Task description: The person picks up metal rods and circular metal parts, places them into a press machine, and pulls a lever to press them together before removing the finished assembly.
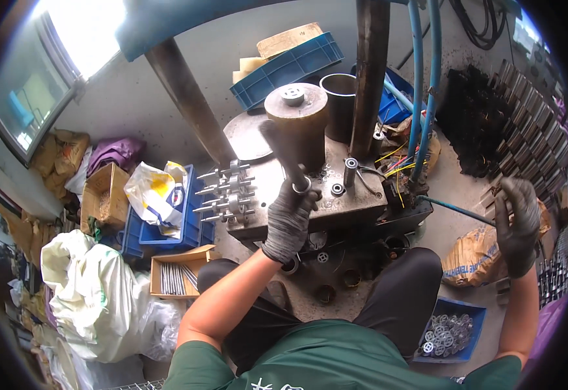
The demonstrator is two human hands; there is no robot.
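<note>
My left hand (290, 218), in a grey knit glove, is closed around a thick dark bar (281, 149) that tilts up and to the left over the metal press table (329, 207). A small metal ring (302, 184) shows at the top of that fist. Out at the right, my gloved right hand (520, 227) is raised with its fingers stretched upward and the thumb apart; I see nothing held in it. On the table near my left hand are a round bearing-like part (337, 190), an upright metal pin (351, 170) and a rack of shafted metal parts (232, 195).
A large cylinder (297, 114) stands behind the table, between steel columns (369, 78). Blue crates (196, 224) and a cardboard box of rods (173, 276) lie left. A blue bin of wheel-shaped parts (469, 351) sits right; a blue hose (456, 208) reaches toward my right hand.
</note>
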